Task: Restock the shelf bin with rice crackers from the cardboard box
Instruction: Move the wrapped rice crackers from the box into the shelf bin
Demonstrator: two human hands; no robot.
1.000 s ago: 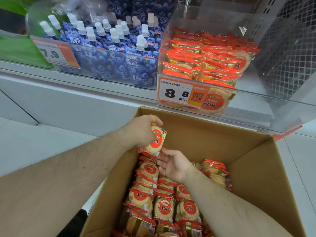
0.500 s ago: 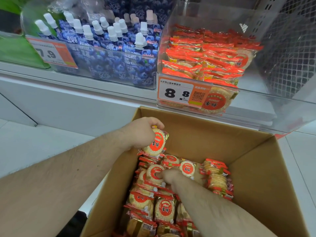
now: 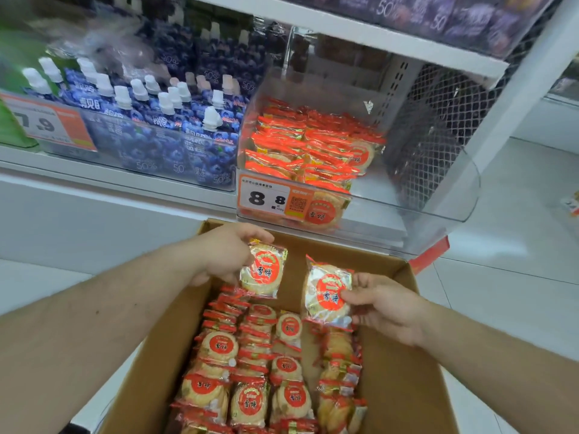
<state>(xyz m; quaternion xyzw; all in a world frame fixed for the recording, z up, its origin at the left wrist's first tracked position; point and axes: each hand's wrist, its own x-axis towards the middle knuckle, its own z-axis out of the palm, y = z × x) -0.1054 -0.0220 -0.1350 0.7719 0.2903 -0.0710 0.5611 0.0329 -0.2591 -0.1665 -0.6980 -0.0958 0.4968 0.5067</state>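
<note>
- While both hands sit over the open cardboard box, each one has a rice cracker pack: the left hand curls round the left edge of one pack, and the right hand pinches the right edge of another pack.
- Loads more packs are stacked in rows in the box, nearer to the camera.
- Shelf bin is just beyond the box, clear plastic, stocked on its left side with bare room on the right.
- Handling guess: these look super light, with crinkly, slippery wrappers, and the crackers inside probably snap easily. I'd hold by the sealed edge or lightly across the disc, no squeezing.
- Blueberry pouches sit left of the bin.
</note>
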